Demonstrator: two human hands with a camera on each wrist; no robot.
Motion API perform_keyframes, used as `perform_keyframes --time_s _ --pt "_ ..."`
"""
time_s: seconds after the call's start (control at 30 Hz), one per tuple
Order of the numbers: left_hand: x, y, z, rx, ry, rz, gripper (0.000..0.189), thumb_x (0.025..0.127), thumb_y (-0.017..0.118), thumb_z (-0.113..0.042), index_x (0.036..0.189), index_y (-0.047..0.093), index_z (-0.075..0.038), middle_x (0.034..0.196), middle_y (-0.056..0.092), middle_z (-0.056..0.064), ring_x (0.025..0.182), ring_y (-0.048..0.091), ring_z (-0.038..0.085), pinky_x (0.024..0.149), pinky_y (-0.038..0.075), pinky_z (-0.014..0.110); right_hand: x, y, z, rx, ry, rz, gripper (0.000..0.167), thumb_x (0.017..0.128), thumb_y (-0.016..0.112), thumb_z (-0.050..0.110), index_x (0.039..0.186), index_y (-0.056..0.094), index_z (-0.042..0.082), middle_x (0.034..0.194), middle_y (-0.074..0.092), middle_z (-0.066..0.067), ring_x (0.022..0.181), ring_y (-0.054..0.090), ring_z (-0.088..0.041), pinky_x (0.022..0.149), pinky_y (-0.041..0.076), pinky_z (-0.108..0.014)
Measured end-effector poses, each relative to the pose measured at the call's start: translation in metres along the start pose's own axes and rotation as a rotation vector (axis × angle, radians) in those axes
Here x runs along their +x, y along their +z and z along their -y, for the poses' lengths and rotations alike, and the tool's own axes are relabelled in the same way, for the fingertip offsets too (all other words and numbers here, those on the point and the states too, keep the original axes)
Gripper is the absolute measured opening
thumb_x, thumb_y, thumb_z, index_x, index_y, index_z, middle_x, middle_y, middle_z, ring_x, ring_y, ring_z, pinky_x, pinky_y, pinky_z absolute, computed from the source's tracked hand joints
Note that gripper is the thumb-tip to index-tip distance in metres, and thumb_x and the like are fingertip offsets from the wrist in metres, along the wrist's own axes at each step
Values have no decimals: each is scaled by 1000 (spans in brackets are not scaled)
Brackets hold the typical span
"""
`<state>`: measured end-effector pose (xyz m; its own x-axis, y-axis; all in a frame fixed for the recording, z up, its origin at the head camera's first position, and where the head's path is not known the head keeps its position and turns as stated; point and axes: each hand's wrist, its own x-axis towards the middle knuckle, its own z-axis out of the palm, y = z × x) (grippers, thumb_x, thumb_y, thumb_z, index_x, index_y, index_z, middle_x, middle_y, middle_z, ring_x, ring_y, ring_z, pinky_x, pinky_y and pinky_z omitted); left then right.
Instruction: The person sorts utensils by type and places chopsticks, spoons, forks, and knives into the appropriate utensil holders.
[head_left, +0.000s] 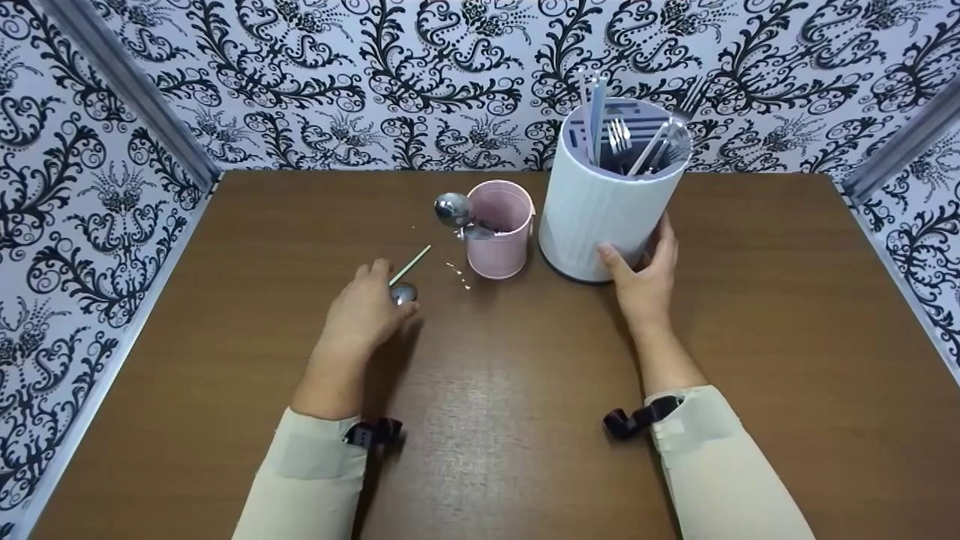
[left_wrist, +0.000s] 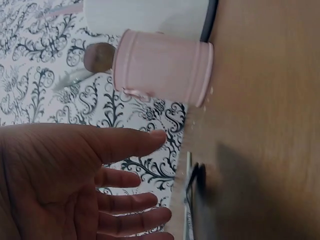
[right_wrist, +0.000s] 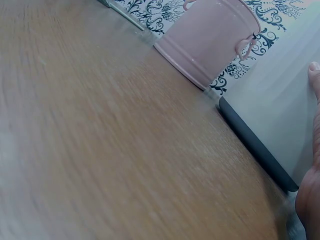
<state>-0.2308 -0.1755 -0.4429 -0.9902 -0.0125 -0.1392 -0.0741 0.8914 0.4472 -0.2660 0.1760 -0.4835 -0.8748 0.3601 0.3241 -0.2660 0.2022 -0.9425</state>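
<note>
My left hand (head_left: pixel 361 311) hovers over a metal spoon (head_left: pixel 403 292) and a thin pale green stick (head_left: pixel 411 264) lying on the table. In the left wrist view its fingers are extended and apart from the spoon (left_wrist: pixel 200 175). My right hand (head_left: pixel 649 281) grips the lower side of a white cylindrical cutlery holder (head_left: pixel 600 214), thumb in front and fingers round the right side, partly hidden. Forks and pale sticks stand in the holder's slotted top. Between the hands is a small pink bucket (head_left: pixel 496 259) with spoons (head_left: pixel 453 210) leaning out over its left rim.
Small pale crumbs (head_left: pixel 459 275) lie on the brown table (head_left: pixel 495 405) left of the bucket. Patterned wall panels (head_left: pixel 480 82) rise behind and at both sides. The holder's dark base rim (right_wrist: pixel 255 142) stands close to the bucket.
</note>
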Motion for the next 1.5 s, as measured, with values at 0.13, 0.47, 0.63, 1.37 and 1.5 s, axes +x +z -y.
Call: perform_keyframes --time_s 0.13,0.47,0.63,1.37,1.5 --pt "3 3 7 37 -29 38 66 87 80 -31 135 50 2 127 58 27 117 64 47 98 53 61 0 1 -1 9 -11 -7 97 82 81 10 162 28 0 156 38 -24 142 41 -32 119 37 -43" --pt "1 0 14 132 -36 109 64 87 80 -31 134 54 5 129 65 29 121 64 47 100 52 64 1 3 0 16 -32 -15 96 81 81 7 161 28 -2 154 39 -27 140 42 -35 119 36 -46" --pt "0 -1 15 156 -30 125 57 87 77 -27 130 58 6 126 68 28 118 66 46 98 53 64 0 3 1 14 -23 -13 95 82 80 7 161 28 -2 155 38 -26 141 42 -35 120 35 -45" --pt "1 2 13 185 55 158 12 85 71 -9 93 72 -1 106 74 21 93 68 34 84 58 58 1 1 0 56 -4 -3 94 84 79 5 161 26 -3 160 34 -25 148 37 -33 125 32 -44" --pt "1 3 13 177 73 163 12 84 71 -7 94 72 0 107 74 22 95 68 35 87 57 57 -1 -1 -1 29 23 2 93 85 79 8 161 27 -1 159 35 -24 148 38 -32 124 33 -45"
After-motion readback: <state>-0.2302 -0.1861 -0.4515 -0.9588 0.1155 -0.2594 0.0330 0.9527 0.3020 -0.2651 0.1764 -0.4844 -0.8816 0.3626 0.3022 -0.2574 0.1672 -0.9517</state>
